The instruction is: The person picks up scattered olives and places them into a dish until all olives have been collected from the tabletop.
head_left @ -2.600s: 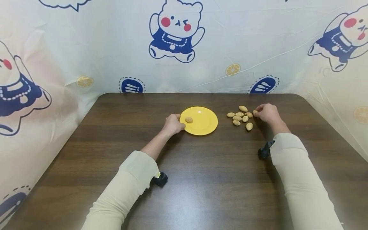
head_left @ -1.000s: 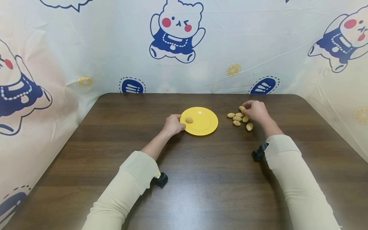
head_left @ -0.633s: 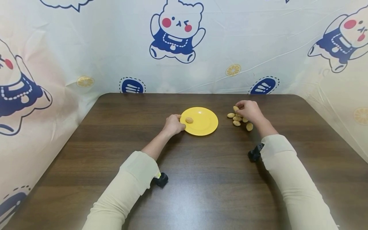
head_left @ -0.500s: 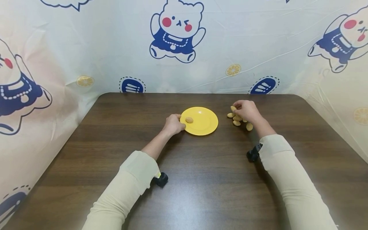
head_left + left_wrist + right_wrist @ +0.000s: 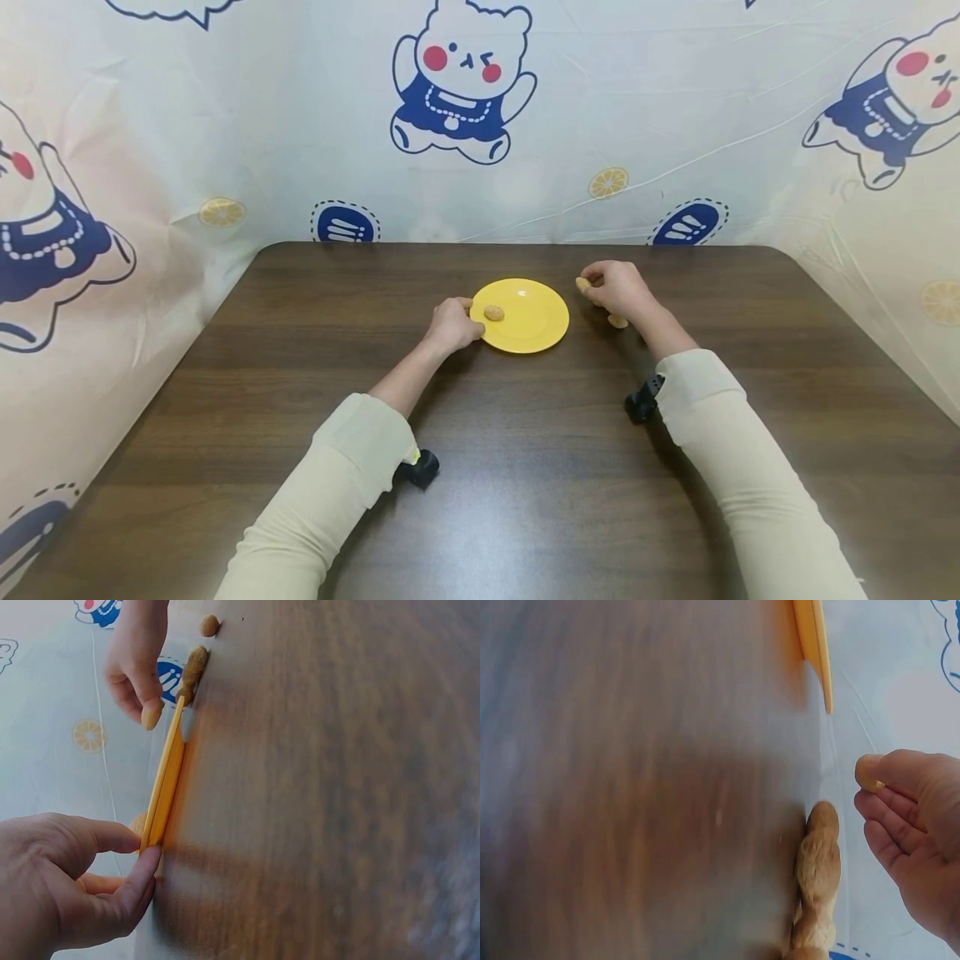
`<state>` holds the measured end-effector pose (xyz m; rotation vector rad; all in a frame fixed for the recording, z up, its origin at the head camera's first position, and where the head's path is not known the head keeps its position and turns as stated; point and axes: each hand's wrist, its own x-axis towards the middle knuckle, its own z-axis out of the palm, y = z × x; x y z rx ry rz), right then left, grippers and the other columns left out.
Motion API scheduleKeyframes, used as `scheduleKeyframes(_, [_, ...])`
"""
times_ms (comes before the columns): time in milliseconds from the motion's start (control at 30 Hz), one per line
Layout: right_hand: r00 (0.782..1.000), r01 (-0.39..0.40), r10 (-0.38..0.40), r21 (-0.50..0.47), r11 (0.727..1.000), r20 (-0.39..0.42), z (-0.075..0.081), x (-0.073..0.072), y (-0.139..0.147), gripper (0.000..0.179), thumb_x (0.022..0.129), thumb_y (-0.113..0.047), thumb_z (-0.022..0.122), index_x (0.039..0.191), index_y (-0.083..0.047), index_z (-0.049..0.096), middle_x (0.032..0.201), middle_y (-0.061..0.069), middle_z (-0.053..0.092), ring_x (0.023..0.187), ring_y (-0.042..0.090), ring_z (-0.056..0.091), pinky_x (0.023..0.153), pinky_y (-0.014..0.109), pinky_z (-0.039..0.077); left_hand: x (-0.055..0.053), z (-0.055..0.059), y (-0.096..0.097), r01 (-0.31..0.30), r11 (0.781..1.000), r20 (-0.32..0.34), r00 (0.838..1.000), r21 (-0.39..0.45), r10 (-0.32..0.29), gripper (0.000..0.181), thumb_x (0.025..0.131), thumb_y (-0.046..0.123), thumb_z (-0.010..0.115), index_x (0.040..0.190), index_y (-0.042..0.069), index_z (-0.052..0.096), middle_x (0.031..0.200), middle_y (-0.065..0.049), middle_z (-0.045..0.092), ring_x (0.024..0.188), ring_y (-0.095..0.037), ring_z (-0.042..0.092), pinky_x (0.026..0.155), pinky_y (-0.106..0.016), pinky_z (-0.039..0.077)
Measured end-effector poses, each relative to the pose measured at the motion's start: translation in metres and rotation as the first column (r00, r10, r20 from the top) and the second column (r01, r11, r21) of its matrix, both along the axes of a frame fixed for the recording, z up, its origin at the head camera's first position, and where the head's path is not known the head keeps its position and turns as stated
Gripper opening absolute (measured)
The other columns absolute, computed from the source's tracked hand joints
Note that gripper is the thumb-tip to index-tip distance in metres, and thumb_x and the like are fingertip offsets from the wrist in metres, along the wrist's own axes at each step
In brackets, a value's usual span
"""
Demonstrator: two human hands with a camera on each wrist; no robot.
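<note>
In the head view, a round yellow plate (image 5: 532, 321) lies on the table with one tan oval nut (image 5: 493, 313), like an almond in its shell, near its left side. My left hand (image 5: 452, 325) pinches the plate's left rim between thumb and fingers, as the left wrist view also shows. Just beyond the plate's right edge, my right hand (image 5: 621, 287) pinches another held nut (image 5: 868, 772) between thumb and fingertips, raised above the table. Several loose nuts (image 5: 819, 862) lie under that hand, which hides most of them in the head view.
The dark wooden table (image 5: 510, 467) ends at a cartoon-printed curtain (image 5: 300, 125) behind it. A black camera (image 5: 422, 469) sits at the left wrist and another black camera (image 5: 642, 402) at the right wrist.
My right hand has picked up a nut from the far side of the pile and carried it left, towards the plate. The left hand and the plate have stayed put.
</note>
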<state>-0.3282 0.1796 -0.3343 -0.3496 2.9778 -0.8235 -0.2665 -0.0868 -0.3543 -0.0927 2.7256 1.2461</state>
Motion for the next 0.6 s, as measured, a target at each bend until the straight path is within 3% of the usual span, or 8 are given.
scheduleKeyframes(200, [0.999,-0.048,0.048,0.015,0.999,-0.02,0.0,0.0,-0.01,0.031,0.087,-0.012,0.061,0.116,0.0,0.061,0.105,0.016,0.062,0.097,0.027,0.056,0.081,0.04,0.047,0.0,0.0,0.001,0.001,1.0,0.0,1.0,-0.01,-0.001,0.059,0.08,0.003,0.06,0.136,-0.004,0.042,0.128,-0.016,0.051,0.083,-0.019,0.054,0.062,-0.023,0.043])
scheduleKeyframes(367, [0.998,-0.069,0.069,0.016,0.998,-0.003,0.002,0.001,-0.022,0.031,0.087,-0.011,0.061,0.116,-0.001,0.061,0.107,0.015,0.061,0.099,0.027,0.055,0.083,0.04,0.046,0.0,0.001,0.002,0.007,1.0,0.003,1.0,-0.01,-0.007,0.059,0.081,0.003,0.06,0.136,-0.004,0.041,0.129,-0.016,0.051,0.076,-0.018,0.055,0.059,-0.022,0.043])
scheduleKeyframes(600, [0.996,-0.089,0.089,0.024,0.996,-0.011,0.0,0.0,-0.036,0.028,0.087,-0.011,0.062,0.114,-0.001,0.062,0.105,0.014,0.062,0.096,0.025,0.055,0.08,0.038,0.047,0.0,0.001,0.001,-0.002,1.0,0.012,1.0,0.0,0.002,0.059,0.082,0.004,0.06,0.137,-0.003,0.041,0.131,-0.015,0.049,0.086,-0.02,0.054,0.064,-0.023,0.044])
